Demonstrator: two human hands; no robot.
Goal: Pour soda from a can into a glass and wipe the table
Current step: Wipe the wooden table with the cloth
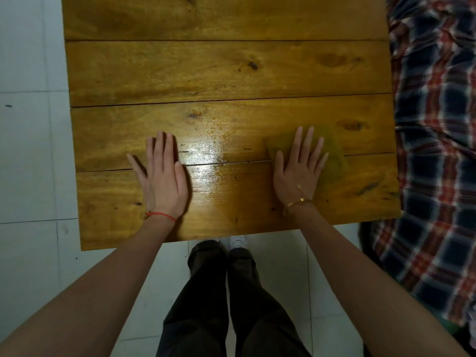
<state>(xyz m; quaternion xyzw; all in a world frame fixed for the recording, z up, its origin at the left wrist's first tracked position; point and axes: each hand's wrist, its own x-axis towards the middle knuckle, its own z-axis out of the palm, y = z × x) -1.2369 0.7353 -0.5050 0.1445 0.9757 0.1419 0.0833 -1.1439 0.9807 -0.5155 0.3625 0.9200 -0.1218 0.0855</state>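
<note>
While the left hand (162, 176) lies flat, the right hand (298, 171) presses a cloth (334, 155).

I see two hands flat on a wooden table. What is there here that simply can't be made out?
Head view only:
- Cloth: the right hand lies flat on it and hides much of it; it is blurred, and its colour blends into the table.
- Can and glass: neither is in view.
- Table's far end: cut off by the top edge.
- Plaid fabric: runs off the right edge, so its nature is unclear.
- Shiny patch beside the left hand: wetness or glare, cannot tell.
</note>
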